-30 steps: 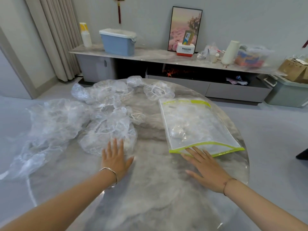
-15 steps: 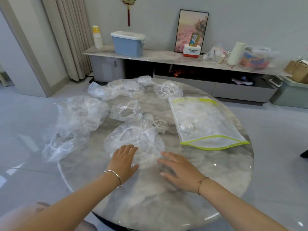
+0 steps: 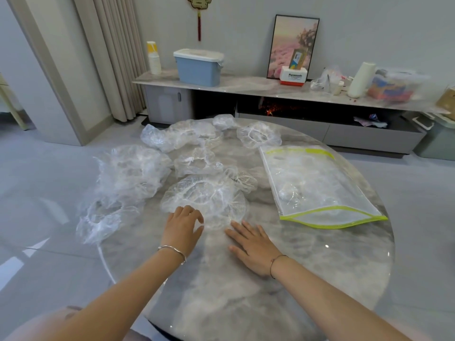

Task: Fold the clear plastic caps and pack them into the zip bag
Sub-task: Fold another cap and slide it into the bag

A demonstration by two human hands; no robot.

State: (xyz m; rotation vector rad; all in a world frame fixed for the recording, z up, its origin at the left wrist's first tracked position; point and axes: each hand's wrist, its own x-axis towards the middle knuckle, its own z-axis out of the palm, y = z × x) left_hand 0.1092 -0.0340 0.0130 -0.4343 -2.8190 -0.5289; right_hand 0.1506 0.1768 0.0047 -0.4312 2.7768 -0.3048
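Clear, crinkly plastic makes up the round cap with a stretchy gathered rim (image 3: 204, 196), which lies flat on the grey marble-look round table (image 3: 246, 291) just past both hands. It looks very light, thin and soft, so it will likely slide and puff up when pushed. A good place to take hold is the bunched rim closest to the hands.

The left hand (image 3: 183, 228) has its fingers curled on the near edge of the cap, maybe pinching the rim, but I cannot tell if it really has hold. The right hand (image 3: 253, 247) lies flat and spread out on the table, its fingertips touching the cap's near edge.

More clear plastic caps (image 3: 133, 171) sit in a loose pile beyond the left hand. The clear zip bag with yellow-green edges (image 3: 317, 185) lies beyond the right hand, mouth gaping toward the person, with a few caps inside.
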